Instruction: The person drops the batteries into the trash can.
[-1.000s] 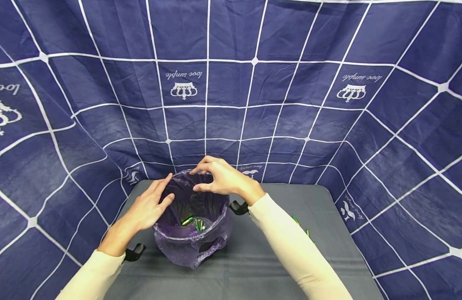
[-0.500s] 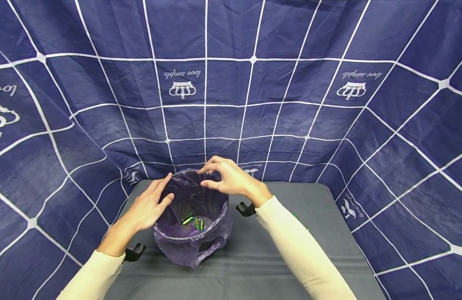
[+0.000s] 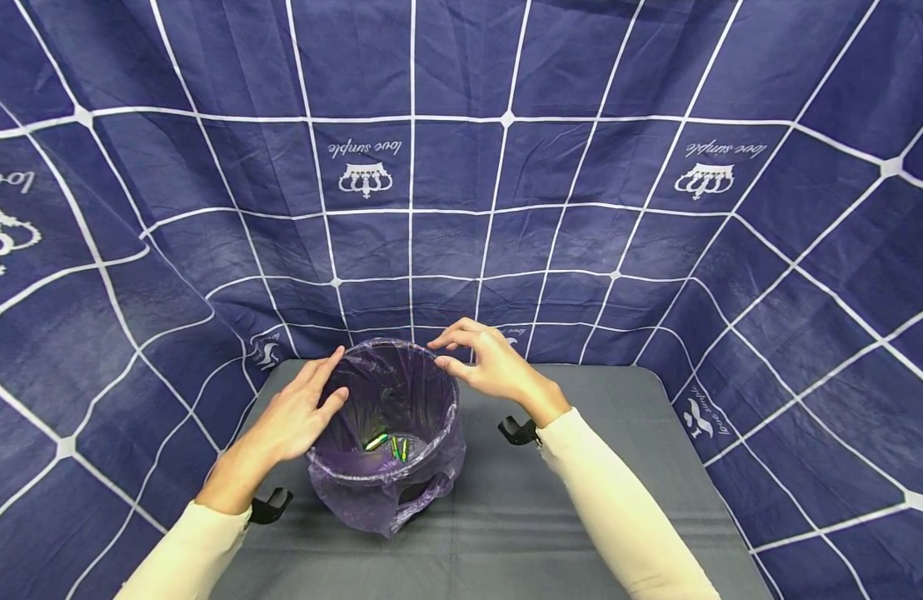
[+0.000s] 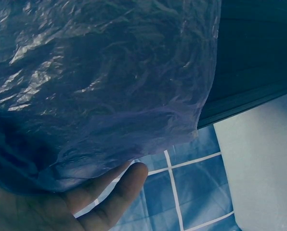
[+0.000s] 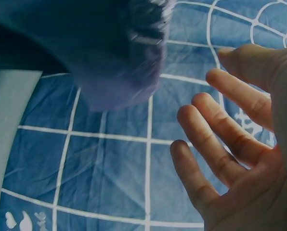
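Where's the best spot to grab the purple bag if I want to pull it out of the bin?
Probably the loop handle hanging outside the front of the purple bag. Come from the near side and hook fingers through the hole. The rest is stretched tight over the bin's rim, where the left hand rests.

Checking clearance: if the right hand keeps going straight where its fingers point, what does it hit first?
The right hand points left, across the far rim of the bag lining the bin. It would likely meet that rim first. Depth is unclear: the wrist view shows its fingers apart from the plastic, so it may pass just above.
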Tool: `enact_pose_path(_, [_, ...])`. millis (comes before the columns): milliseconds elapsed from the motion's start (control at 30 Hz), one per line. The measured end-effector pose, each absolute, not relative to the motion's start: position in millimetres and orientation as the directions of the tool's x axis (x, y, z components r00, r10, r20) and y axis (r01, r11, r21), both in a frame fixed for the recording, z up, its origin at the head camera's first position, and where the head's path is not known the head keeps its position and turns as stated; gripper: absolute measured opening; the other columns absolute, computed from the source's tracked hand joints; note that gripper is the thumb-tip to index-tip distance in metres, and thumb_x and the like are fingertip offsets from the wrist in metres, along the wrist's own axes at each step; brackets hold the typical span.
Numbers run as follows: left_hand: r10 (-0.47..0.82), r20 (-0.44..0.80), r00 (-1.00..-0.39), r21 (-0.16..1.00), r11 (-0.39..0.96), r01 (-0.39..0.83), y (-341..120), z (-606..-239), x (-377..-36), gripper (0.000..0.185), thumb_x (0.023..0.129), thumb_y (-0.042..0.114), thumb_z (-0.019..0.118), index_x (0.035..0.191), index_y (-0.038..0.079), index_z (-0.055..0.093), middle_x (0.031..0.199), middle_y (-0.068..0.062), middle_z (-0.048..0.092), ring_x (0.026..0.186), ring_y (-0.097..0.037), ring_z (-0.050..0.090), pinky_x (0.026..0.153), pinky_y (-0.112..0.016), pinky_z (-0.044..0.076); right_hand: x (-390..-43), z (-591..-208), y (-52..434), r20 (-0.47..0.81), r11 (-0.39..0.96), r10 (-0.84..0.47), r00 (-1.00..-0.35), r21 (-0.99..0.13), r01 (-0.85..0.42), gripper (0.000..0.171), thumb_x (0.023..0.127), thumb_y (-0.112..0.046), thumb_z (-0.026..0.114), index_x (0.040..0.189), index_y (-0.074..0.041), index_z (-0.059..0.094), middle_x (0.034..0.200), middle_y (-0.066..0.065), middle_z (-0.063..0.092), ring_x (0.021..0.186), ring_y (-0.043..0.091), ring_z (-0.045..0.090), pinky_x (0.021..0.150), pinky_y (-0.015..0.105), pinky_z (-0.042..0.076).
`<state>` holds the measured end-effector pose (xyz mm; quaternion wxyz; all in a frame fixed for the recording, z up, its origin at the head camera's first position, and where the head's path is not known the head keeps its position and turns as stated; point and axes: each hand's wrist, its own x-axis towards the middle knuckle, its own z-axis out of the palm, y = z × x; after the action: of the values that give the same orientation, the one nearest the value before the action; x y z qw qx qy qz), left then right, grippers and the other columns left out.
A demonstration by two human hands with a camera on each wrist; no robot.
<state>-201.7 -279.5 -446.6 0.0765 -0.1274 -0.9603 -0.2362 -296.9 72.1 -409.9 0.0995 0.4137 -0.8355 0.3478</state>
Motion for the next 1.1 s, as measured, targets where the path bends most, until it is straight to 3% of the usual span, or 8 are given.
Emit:
enact_pose_path(233, [0.208,0.21,-0.955,0.431,0.858,0.281,-280,-447,-201,0.072,0.121,0.034,0.057,0.184,0.008,0.032,0.174,-0.028,0.051,0.152,-0.062,0.06,0.117,-0.08,0.051,-302,-426,95,0.472,0.423,-0.581,-0.663,-0.522,-0.741,0.025,0.109,-0.018,0.084,0.133,-0.014,0.087,0.13,0.008,0.081,0.117,0.032,0.082,0.105,0.049,0.065])
enact_pose_path(500, [0.21,0.224,-0.952,0.436,0.852,0.29,-282,-449,-200,0.071,0.122,0.033,0.057,0.184,0.008,0.033,0.173,-0.028,0.051,0.152,-0.061,0.06,0.119,-0.079,0.051,-305,-443,123,0.424,0.457,-0.56,-0.712,-0.558,-0.692,0.028,0.109,-0.016,0.084,0.136,-0.014,0.086,0.133,0.004,0.08,0.119,0.025,0.082,0.109,0.053,0.066])
enact_pose_path(833, [0.208,0.227,-0.951,0.442,0.848,0.291,-282,-448,-203,0.072,0.121,0.032,0.058,0.184,0.009,0.033,0.173,-0.028,0.052,0.151,-0.062,0.061,0.118,-0.08,0.051,-309,-464,157,0.369,0.5,-0.515,-0.773,-0.604,-0.621,0.035,0.104,-0.011,0.09,0.138,-0.015,0.085,0.143,0.01,0.077,0.121,0.038,0.082,0.111,0.058,0.065])
enact_pose_path(1100, [0.207,0.216,-0.954,0.44,0.852,0.284,-280,-449,-204,0.071,0.121,0.033,0.058,0.184,0.01,0.033,0.173,-0.027,0.052,0.15,-0.061,0.061,0.118,-0.079,0.051,-310,-482,183,0.357,0.545,-0.459,-0.813,-0.609,-0.576,0.036,0.1,-0.008,0.093,0.135,-0.014,0.087,0.134,0.008,0.079,0.117,0.036,0.082,0.108,0.056,0.067])
